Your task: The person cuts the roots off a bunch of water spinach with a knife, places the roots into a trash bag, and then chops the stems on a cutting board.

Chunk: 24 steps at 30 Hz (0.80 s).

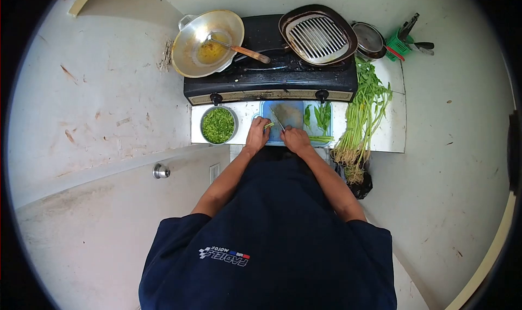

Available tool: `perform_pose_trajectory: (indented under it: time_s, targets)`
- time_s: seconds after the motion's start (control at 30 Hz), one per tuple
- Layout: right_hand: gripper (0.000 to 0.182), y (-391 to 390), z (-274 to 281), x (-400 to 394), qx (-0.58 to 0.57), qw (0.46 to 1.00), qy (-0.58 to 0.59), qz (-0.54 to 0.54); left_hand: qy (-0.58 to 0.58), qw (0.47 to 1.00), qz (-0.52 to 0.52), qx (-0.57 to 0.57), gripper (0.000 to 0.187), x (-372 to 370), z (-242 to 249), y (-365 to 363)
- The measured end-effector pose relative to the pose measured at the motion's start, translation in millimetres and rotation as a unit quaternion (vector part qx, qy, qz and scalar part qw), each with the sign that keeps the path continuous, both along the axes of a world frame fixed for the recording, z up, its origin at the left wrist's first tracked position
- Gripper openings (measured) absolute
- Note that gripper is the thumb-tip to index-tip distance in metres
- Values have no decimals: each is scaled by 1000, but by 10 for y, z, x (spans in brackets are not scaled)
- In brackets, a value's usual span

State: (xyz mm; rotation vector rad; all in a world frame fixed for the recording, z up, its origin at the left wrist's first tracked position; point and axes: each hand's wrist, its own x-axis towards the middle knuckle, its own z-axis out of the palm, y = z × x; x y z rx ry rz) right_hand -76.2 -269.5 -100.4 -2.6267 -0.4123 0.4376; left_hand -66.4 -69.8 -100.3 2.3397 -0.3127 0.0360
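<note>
A blue cutting board (299, 106) lies on the white counter in front of the stove. At its left side my left hand (257, 134) is closed on short green stems (269, 125). My right hand (296, 140) grips a knife (277, 117), whose blade points up and to the left, close to the stems. Green leaves (322, 118) and a few cut stalks (322, 138) lie on the board's right part. Left of the board stands a round bowl (218, 125) full of chopped greens.
Behind the board is a black stove (261, 81) bearing a wok (187, 51) with a ladle and a grill pan (318, 38). To the right, long leafy stalks (361, 114) with roots overhang the counter edge. A lidded pot (368, 39) and green utensil basket (398, 44) stand behind.
</note>
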Motion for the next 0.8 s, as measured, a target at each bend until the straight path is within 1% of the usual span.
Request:
perform_pose_trajectory:
  time_s: [0.27, 0.47, 0.7, 0.8]
  targets:
    - [46, -26, -65, -107, 1, 1000, -5, 21, 22, 998, 56, -24, 20, -24, -79, -92]
    - [45, 3, -99, -114, 1, 1000, -16, 25, 31, 998, 60, 12, 20, -29, -29, -115]
    - [44, 20, -69, -110, 2, 999, -12, 30, 28, 998, 61, 17, 20, -29, -22, -129]
    - [39, 36, -36, -101, -32, 999, -1, 39, 32, 997, 60, 21, 20, -23, -27, -132]
